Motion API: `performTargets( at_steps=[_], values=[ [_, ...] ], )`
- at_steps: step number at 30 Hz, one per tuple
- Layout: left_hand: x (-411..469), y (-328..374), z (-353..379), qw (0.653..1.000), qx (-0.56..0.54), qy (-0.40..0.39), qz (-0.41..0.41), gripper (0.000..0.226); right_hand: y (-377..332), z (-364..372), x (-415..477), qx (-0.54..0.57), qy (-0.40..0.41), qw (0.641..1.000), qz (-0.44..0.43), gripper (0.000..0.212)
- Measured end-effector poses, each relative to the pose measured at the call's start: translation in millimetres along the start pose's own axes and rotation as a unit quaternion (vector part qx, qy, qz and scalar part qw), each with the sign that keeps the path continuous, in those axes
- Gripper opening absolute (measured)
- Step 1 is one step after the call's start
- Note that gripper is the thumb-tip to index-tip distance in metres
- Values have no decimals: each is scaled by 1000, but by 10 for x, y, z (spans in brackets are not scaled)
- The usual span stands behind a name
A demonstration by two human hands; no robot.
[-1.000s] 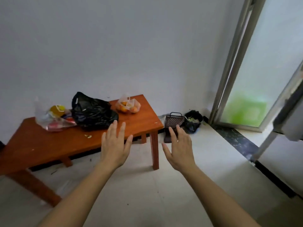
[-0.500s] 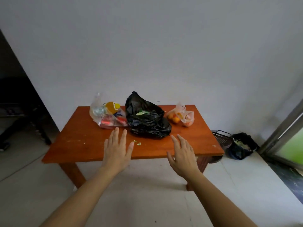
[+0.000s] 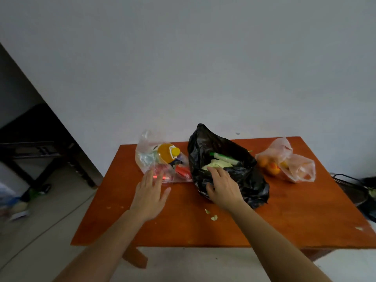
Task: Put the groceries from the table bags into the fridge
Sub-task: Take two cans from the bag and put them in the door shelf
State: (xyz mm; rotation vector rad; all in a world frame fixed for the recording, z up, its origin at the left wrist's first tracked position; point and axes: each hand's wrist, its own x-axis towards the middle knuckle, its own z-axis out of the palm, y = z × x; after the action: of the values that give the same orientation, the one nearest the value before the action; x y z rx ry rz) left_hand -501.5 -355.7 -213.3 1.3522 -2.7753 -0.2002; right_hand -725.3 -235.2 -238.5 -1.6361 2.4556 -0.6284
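Table (image 3: 284,216): showing plain orange-brown wood.
Middle bag (image 3: 250,180): showing glossy black.
Left bag (image 3: 146,157): showing clear.
Bottle (image 3: 167,152): showing orange-yellow.
Wall (image 3: 203,68): showing plain grey-white.

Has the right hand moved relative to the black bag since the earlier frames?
Yes. The right hand went from hovering short of the table edge forward onto the black bag, fingers at its open mouth.

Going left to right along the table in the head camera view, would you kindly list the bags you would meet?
Clear bag with the orange-capped bottle → black bag → pinkish bag of oranges.
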Motion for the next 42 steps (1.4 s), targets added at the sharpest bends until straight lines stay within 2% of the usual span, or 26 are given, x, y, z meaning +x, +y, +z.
performTargets(
  at_steps=[6,11,15,17,20,25,28,31,37,40,42],
  values=[
    [784,-530,39,998,-22,-27,51,57,-341,334,1056,54,-55,997,-20,42],
    [1402,-839,440,975,-2,-93,203,45,-504,904,1511,81,-133,988,12,41],
    [1831,-1009,794,943,71,-140,293,49,-528,1314,1707,91,-170,978,82,56],
    [1936,-1086,893,943,79,-158,281,49,-541,1448,1786,80,-179,974,113,61],
    [1979,-1223,955,958,62,-174,219,46,-596,1581,1975,45,-192,969,151,60],
    [1960,-1420,1059,969,-94,-199,109,48,-635,1785,2197,-3,-216,960,181,43],
    [2017,-1467,1089,971,-137,-183,64,43,-600,1848,2167,-51,-230,951,203,61],
    [2052,-1465,1090,969,-95,-211,81,49,-590,1912,2081,-111,-239,947,186,81],
    [2129,-1327,1181,969,26,-203,141,51,-594,1989,2009,-76,-193,956,207,92],
    [2183,-1270,1209,974,49,-179,134,51,-547,1991,1991,33,-181,953,240,77],
    [2216,-1283,1267,971,67,-183,138,51,-501,2031,1967,20,-181,953,244,66]
  ],
)
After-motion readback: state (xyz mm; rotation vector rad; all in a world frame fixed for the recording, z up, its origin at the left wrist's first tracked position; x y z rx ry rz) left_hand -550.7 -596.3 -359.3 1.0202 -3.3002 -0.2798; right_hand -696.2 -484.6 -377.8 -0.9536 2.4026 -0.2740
